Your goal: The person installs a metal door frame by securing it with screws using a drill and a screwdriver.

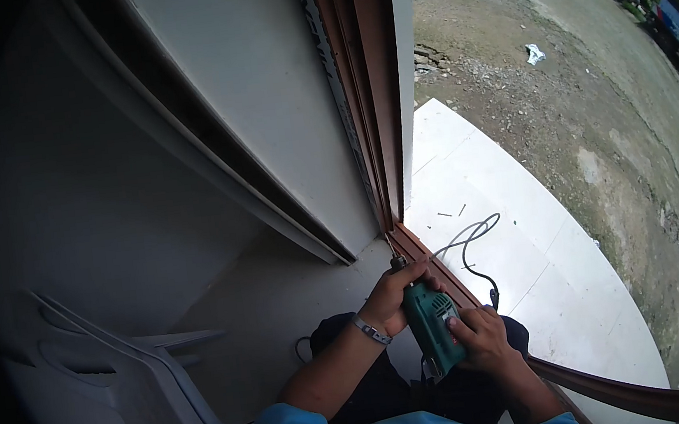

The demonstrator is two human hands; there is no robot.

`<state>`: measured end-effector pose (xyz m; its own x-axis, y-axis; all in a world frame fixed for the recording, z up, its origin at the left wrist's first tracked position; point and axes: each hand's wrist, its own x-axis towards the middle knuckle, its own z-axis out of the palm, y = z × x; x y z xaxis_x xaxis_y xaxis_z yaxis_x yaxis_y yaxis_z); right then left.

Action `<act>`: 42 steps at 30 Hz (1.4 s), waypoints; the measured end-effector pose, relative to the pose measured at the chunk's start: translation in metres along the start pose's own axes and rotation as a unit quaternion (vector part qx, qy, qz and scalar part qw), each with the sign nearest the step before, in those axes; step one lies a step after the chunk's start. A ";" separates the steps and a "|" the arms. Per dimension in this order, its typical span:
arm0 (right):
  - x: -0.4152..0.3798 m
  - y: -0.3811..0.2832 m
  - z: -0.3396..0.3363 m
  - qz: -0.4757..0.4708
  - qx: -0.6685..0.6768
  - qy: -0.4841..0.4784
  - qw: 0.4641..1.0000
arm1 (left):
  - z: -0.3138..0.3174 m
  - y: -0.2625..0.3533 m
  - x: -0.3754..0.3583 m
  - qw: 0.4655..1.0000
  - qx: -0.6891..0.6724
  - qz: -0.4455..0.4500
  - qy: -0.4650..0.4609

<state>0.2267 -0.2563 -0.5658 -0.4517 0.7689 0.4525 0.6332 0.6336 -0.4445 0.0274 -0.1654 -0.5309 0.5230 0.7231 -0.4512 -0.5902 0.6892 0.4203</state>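
Observation:
A green power drill (433, 328) is held in both hands, its bit (391, 245) pointing up and away. My left hand (394, 293) is wrapped round the front of the drill, behind the chuck (399, 263). My right hand (481, 334) grips the rear part of the drill, with the thumb on its side. The bit's tip is near the foot of the brown frame (385, 170), where it meets the brown sill (445, 274); whether it touches cannot be made out. A dark cable (474, 235) loops over the sill onto the white tiles.
White tiles (540, 274) outside hold a few screws or nails (445, 215). Gravel ground (498, 71) lies beyond. A white wall (249, 64) rises on the left of the frame. A white plastic chair (147, 389) stands at lower left.

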 end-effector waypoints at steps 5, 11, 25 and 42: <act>-0.002 0.004 0.031 0.005 0.030 -0.002 1.000 | -0.028 -0.010 0.011 0.992 -0.012 -0.011 0.127; -0.018 0.007 0.053 0.024 0.062 -0.036 0.997 | -0.059 -0.026 0.019 0.977 -0.062 -0.051 0.195; -0.046 0.011 0.061 0.114 0.108 -0.190 0.969 | -0.104 -0.064 0.036 0.946 -0.136 -0.117 0.269; -0.018 0.040 0.061 0.463 0.261 -0.230 0.815 | -0.186 -0.210 0.082 0.779 -0.090 -0.177 0.596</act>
<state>0.2215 -0.2400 -0.6391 -0.1951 0.8131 -0.5485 0.5370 -0.3794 -0.7535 0.0803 -0.2593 -0.8025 -0.2060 -0.1396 -0.9686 -0.6709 0.7407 0.0359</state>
